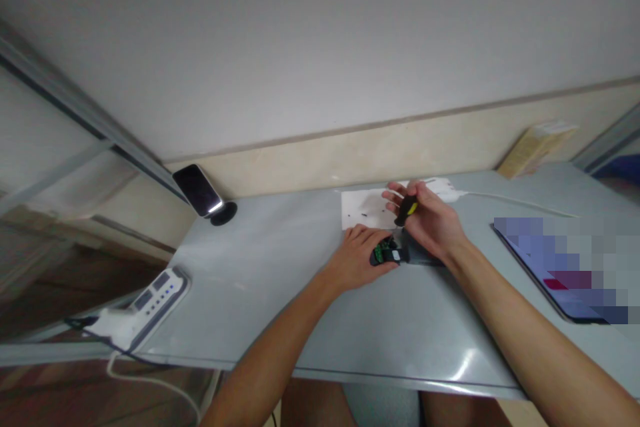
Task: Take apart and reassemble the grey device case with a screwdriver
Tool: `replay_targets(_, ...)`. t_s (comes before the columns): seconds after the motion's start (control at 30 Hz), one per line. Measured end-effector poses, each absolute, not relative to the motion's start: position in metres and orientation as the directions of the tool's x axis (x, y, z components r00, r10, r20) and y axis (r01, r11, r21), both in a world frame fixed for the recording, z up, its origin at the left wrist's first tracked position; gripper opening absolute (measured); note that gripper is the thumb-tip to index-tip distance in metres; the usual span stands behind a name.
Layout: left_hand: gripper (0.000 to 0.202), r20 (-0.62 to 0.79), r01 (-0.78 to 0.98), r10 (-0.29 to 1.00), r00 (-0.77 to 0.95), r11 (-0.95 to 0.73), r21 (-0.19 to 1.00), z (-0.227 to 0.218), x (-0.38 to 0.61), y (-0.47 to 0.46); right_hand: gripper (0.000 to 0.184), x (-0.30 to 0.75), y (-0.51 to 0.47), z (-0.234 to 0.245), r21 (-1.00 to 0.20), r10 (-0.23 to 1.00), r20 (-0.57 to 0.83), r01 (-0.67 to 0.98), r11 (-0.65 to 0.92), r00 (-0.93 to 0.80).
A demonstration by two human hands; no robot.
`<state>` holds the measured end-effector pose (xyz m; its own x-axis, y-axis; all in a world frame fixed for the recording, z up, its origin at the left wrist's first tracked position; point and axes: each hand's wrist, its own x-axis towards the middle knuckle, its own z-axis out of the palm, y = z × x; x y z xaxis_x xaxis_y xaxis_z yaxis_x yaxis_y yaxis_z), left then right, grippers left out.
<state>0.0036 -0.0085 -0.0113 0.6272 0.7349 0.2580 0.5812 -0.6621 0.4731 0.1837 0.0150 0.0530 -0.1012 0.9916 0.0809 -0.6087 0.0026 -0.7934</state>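
My left hand (pixel 361 255) grips the end of a small dark device with an exposed green circuit board (pixel 381 252), thumb along its near side and fingers over its far side. In my right hand (pixel 431 217) is a black and yellow screwdriver (pixel 409 205), held upright over the device with its lower end toward the board. The tip is too small to make out. A dark flat part (pixel 423 255) lies under my right hand, partly hidden by it. Behind both hands, a white sheet (pixel 356 203) bears several tiny dark pieces.
A white power strip (pixel 453 192) with a cable lies behind my right hand. On the right are a tablet (pixel 545 280) and a yellowish box (pixel 535 150) against the wall. Leftward stand a phone (pixel 197 190) on a round stand and another power strip (pixel 155 300) near the table edge.
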Motion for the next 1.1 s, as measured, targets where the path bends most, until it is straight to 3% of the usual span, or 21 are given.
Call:
replay_targets(0.2,0.050,0.240,0.576,0.737,0.632,-0.654,0.491,-0.0095,0.0024,-0.0094,0.057,0.1872,0.0150,0.0533,-0.836,0.987,0.083,-0.548,-0.007,-0.139)
replay_targets(0.47,0.049,0.271,0.582,0.737,0.619,-0.662,0.472,-0.0122,0.0034,-0.0091,0.029,0.1915,0.0170,0.0559,-0.791,0.981,0.076,-0.610,-0.049,-0.178)
replay_targets(0.7,0.049,0.263,0.583,0.739,0.620,-0.658,0.476,-0.0119,0.0026,-0.0088,0.049,0.1880,0.0150,0.0522,-0.824,0.976,0.106,-0.566,-0.021,-0.191)
replay_targets(0.97,0.047,0.262,0.586,0.747,0.611,-0.649,0.485,-0.0115,0.0031,-0.0086,0.036,0.1864,0.0150,0.0543,-0.824,0.975,0.101,-0.567,-0.029,-0.197)
replay_targets(1.1,0.046,0.239,0.591,0.756,0.610,-0.635,0.498,-0.0092,0.0032,-0.0087,0.045,0.1858,0.0136,0.0513,-0.835,0.980,0.101,-0.550,-0.010,-0.171)
